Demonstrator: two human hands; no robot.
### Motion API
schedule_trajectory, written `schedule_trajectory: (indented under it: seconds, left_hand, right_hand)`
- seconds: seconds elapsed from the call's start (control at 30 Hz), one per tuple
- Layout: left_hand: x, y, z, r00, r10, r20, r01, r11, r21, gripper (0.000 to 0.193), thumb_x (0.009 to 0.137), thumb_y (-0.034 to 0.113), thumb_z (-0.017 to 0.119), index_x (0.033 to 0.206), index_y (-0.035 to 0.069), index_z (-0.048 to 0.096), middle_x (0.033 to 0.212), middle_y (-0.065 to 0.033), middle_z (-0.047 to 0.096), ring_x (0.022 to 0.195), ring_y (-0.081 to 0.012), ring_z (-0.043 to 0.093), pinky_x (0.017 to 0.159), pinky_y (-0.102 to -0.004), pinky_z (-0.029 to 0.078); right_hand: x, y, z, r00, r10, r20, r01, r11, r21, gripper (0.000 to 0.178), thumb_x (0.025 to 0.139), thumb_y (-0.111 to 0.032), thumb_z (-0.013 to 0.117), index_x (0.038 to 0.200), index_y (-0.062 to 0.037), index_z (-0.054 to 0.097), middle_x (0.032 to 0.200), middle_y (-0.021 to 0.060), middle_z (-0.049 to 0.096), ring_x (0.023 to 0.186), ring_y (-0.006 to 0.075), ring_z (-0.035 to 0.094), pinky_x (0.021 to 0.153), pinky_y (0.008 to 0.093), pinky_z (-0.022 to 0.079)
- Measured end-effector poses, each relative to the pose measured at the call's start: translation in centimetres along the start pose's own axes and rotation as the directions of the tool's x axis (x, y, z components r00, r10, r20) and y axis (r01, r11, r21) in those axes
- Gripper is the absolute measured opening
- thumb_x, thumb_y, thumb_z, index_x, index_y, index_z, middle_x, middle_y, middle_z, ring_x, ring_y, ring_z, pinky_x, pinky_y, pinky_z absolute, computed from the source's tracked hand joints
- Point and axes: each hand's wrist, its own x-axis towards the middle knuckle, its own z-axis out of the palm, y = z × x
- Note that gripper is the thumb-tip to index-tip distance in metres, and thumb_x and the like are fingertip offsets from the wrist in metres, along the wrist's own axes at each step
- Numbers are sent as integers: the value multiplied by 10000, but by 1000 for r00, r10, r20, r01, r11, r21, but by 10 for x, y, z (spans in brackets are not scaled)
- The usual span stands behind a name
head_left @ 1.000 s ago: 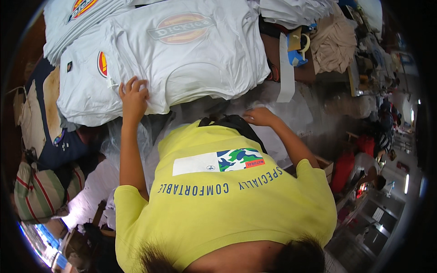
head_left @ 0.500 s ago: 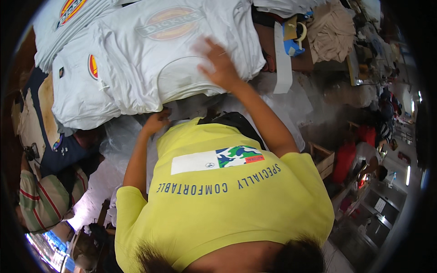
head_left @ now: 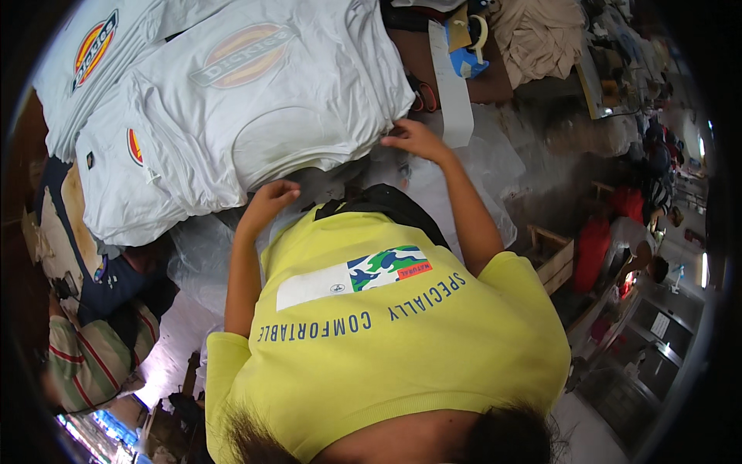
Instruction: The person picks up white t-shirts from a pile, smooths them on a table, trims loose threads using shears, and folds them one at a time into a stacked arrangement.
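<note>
A white T-shirt (head_left: 309,93) with a faded oval print lies spread on top of a pile of white shirts at the table edge. My left hand (head_left: 270,203) hovers at the near edge of the pile, fingers loosely stretched and holding nothing visible. At the pile's right corner is my right hand (head_left: 421,142), open, its fingertips at the shirt's edge with thumb and fingers apart. A folded white shirt (head_left: 116,178) with a small red and yellow print sits to the left.
Scissors (head_left: 423,93) with red handles lie right of the pile, beside a white paper strip (head_left: 454,97). Beyond are a tape roll (head_left: 478,35) and beige cloth (head_left: 537,39). A person in a striped sleeve (head_left: 97,359) is at the left. Clear plastic sheeting (head_left: 487,174) hangs below.
My right hand has moved off the top of the shirt to its near right corner. My left hand has shifted slightly away from the shirt's edge. The view has shifted a little.
</note>
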Motion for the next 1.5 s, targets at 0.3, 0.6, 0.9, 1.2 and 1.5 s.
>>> schedule_trajectory:
  seconds: [0.3,0.6,0.9,1.2,1.5]
  left_hand:
    - [55,114,58,730,683,-22,-494,549,674,292,716,90,663,997,67,587,981,-74,574,973,-254,521,826,-350,420]
    - [77,113,49,738,643,-204,-505,727,464,225,742,118,673,934,67,568,880,-34,576,890,-181,526,768,-289,408]
    - [38,182,-27,516,519,-681,-772,626,-109,97,878,28,522,975,20,522,882,4,549,803,-44,476,752,-174,363]
    - [10,186,5,538,795,-278,-618,597,512,233,737,-28,565,952,37,628,990,-132,526,916,-239,552,778,-267,436]
    - [22,211,-53,329,768,-549,-688,594,418,135,742,16,627,869,-29,610,812,-56,590,692,-96,532,640,-204,423]
  right_hand:
    - [-68,115,-14,806,548,224,-167,574,-802,365,735,-218,683,1027,-20,589,888,85,636,833,171,614,748,302,479]
    - [-27,-2,-26,992,56,116,-36,986,-163,281,775,-156,666,1020,-51,579,916,59,613,772,176,587,711,278,462]
    - [1,-49,14,751,-558,354,579,298,-759,452,670,-210,701,1094,-181,546,1341,19,375,1207,255,385,973,431,321]
    - [10,-122,-3,733,-672,101,645,640,-418,114,751,-110,626,862,-95,608,850,20,626,878,223,571,809,352,399]
    - [23,-95,33,368,-818,441,767,0,-641,174,756,-203,627,914,-156,572,1112,-7,556,965,243,543,835,396,403]
